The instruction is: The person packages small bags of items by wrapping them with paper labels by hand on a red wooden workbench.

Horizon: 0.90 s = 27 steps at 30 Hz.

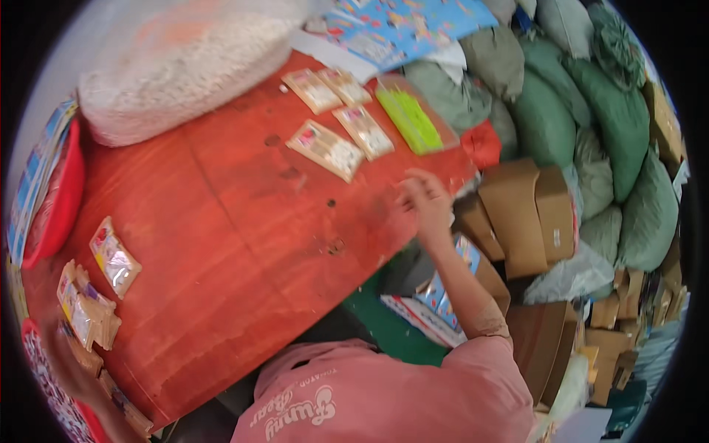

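Note:
My right hand (427, 201) is over the right edge of the red table, blurred, its fingers loosely apart and nothing visible in them. Near it lie several flat packets with clear windows, among them a larger packet (325, 150) and a smaller packet (364, 131). My left hand (59, 343) is at the far left edge of the view, smeared by motion, so its fingers do not show clearly. Right by it is a small pile of similar packets (87, 306), and a single packet (114, 258) lies just beyond.
A large clear bag of whitish pieces (185, 81) sits at the table's back left. A lime-green item in a clear tray (410, 118) lies at the right. A red basin (55, 196) stands left. Cardboard boxes (517, 214) and green sacks (543, 111) crowd the right side.

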### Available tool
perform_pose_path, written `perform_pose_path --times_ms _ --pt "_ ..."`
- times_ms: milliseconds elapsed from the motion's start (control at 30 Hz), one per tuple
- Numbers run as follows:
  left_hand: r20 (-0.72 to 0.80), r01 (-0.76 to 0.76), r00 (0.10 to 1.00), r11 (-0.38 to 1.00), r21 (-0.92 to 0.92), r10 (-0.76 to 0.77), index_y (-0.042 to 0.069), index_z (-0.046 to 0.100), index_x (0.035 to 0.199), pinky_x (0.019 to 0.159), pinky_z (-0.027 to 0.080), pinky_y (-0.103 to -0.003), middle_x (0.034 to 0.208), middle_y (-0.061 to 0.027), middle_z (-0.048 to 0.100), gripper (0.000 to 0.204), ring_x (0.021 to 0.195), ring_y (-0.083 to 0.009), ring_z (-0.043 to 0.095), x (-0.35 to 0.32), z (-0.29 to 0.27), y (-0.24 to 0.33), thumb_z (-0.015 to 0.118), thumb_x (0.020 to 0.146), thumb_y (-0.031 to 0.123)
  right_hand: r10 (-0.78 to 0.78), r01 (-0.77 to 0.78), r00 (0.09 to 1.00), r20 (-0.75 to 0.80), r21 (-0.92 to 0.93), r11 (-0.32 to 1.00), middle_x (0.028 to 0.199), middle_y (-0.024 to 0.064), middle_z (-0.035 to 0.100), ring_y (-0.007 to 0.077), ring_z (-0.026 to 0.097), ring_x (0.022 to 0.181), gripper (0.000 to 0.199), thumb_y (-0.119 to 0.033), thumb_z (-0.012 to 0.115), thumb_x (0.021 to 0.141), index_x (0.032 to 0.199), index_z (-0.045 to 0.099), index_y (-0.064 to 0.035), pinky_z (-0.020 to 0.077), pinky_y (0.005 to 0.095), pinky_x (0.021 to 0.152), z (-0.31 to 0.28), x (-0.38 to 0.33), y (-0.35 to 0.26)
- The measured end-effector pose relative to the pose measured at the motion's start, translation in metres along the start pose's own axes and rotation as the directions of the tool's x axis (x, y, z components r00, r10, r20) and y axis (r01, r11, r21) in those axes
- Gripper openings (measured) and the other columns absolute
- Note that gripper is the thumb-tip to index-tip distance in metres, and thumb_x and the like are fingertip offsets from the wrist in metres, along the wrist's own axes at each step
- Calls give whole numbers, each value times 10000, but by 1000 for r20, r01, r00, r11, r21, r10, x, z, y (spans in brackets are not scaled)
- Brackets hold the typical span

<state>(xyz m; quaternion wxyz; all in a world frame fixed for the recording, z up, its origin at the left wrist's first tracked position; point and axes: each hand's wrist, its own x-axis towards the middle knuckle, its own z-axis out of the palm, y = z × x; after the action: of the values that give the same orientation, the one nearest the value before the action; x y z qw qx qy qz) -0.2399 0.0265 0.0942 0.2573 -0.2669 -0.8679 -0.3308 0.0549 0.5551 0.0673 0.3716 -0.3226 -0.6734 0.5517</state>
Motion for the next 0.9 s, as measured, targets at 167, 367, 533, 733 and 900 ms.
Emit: perform_pose_path --times_ms 167,367,533,733,900 --pt "538 -80 787 915 -395 302 3 611 1019 959 388 -400 1032 -153 606 218 1054 -293 549 -22 100 185 561 828 95 -64 68 879 -473 -8 998 819 69 613 108 569 607 238 -175 520 915 1086 543 -12 453 220 524 -160 -23 58" --pt "464 -286 678 786 -548 570 29 608 992 854 464 -433 951 -124 628 266 936 -298 593 -45 146 234 665 765 154 14 -115 845 -535 -157 981 984 101 622 141 584 773 347 -270 513 914 1154 530 -21 505 267 691 -187 -63 105" --pt "382 -231 824 864 -447 418 27 591 938 677 488 -401 856 -157 587 214 777 -344 577 -6 167 208 584 832 212 -155 123 945 -289 -125 985 871 47 574 103 533 685 218 -141 487 920 1071 540 7 453 215 623 -119 -56 48" --pt "59 -412 911 902 128 407 33 583 974 763 472 -401 948 -136 585 179 898 -331 561 136 146 72 568 828 136 -146 163 946 289 -35 986 874 73 578 117 564 683 119 -6 491 884 989 542 16 472 221 627 23 -52 25" --pt "-24 -149 978 773 616 207 34 607 909 837 452 -416 1021 -131 587 160 988 -309 562 233 143 -33 532 809 133 -79 132 862 501 -72 989 864 74 595 110 567 665 109 -41 515 889 982 543 10 466 214 598 67 -69 28"
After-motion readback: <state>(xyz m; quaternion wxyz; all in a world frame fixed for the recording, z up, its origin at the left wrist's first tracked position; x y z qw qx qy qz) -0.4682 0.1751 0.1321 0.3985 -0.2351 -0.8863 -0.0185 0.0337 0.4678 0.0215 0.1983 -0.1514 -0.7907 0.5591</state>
